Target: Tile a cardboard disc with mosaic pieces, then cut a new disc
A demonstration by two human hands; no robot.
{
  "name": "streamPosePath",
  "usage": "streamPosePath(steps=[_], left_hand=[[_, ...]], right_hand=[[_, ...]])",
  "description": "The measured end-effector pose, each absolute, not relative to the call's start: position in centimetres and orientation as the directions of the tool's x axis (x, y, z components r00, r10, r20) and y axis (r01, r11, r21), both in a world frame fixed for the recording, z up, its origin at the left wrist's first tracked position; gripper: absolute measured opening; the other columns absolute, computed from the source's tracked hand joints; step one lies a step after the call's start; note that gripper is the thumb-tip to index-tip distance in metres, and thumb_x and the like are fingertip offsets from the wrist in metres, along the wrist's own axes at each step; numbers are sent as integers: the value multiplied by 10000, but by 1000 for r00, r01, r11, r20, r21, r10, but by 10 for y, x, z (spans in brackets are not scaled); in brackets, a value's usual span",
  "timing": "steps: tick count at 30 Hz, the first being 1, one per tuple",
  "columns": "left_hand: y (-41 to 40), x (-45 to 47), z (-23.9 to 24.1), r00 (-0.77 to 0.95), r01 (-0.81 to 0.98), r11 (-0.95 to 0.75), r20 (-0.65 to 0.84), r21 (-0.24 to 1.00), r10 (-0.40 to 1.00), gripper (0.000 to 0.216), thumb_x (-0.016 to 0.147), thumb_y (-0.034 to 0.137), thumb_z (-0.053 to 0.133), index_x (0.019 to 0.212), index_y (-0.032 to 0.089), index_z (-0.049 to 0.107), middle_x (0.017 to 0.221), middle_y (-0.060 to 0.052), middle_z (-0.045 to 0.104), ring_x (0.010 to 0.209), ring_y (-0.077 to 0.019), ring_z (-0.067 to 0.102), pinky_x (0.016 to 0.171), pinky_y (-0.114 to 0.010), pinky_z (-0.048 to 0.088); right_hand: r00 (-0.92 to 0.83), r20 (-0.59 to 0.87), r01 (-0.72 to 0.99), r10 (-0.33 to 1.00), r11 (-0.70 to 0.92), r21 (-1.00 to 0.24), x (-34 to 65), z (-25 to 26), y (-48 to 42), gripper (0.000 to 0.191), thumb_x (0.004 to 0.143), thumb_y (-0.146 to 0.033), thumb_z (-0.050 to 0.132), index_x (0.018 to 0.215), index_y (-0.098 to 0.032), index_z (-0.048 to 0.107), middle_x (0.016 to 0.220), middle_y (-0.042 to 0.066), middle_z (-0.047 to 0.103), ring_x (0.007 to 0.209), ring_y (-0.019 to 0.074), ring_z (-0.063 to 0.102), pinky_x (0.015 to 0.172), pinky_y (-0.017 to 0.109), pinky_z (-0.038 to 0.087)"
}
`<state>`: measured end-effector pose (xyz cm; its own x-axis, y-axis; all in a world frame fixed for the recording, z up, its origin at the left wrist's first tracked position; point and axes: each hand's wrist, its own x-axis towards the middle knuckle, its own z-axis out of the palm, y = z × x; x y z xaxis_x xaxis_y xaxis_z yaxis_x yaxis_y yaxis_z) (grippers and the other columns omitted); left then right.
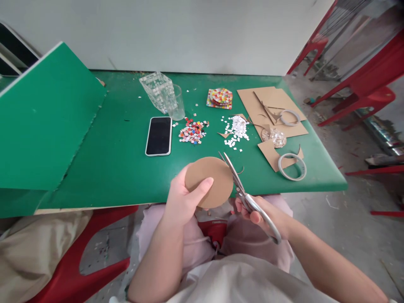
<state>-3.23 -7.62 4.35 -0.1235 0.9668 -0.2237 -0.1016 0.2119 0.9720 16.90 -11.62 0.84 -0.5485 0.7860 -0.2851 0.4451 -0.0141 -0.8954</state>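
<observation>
A round brown cardboard disc [221,187] is pinched in my left hand [184,191], thumb on its upper face. My right hand [259,214] has its fingers through the handles of a pair of scissors [239,181]. The blades are slightly apart and point away from me, beside the disc's right edge. A thin curled cardboard offcut lies just past the blades. On the green table [120,176] beyond my hands are a pile of coloured mosaic tiles [193,132] and a pile of white tiles [238,129].
A phone [158,136] lies left of the tiles, near a clear cup [176,105] and a clear patterned bag [158,90]. Mosaic coasters [220,98] sit at the back. Cardboard sheets [252,103] and tape rolls [292,167] lie right. A green board [47,122] stands left.
</observation>
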Motion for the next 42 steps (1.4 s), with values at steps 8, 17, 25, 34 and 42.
streamPosePath(steps=[8,17,25,34,42], left_hand=[[-76,-34,39,-102,-127,211,-225,969,969,300,604,291,716,864,162,640,716,-17,642,564,-133,589,436,-203,468],[-75,-35,38,-90,-119,170,-181,978,979,290,601,290,721,857,173,651,740,-15,653,599,-131,600,480,-203,486],[-72,-40,31,-18,-71,93,-95,993,995,278,610,299,725,852,177,659,761,-24,666,664,-148,614,551,-216,505],[-75,-38,41,-5,-74,169,-170,983,985,280,630,313,710,860,170,639,726,-1,640,601,-122,585,503,-205,484],[-75,-41,39,19,-73,145,-144,987,989,299,635,305,701,889,163,636,754,-10,653,621,-126,586,513,-203,479]], right_hand=[[-435,-274,433,858,-68,-899,159,0,-124,631,698,-807,171,680,-200,343,585,-41,340,535,101,311,469,230,323],[-554,-247,348,795,-48,-936,167,-1,-124,651,695,-806,171,812,-203,385,659,-26,406,588,121,331,548,259,340],[-577,-297,435,761,-22,-900,177,12,-120,667,687,-816,173,792,-202,414,828,44,485,695,164,424,655,319,424],[-635,-244,349,733,-10,-937,179,6,-120,690,707,-801,140,850,-196,440,720,20,450,695,169,416,661,327,428],[-659,-250,329,709,-27,-944,177,10,-120,649,705,-801,141,790,-203,379,695,3,415,655,150,364,625,296,386]])
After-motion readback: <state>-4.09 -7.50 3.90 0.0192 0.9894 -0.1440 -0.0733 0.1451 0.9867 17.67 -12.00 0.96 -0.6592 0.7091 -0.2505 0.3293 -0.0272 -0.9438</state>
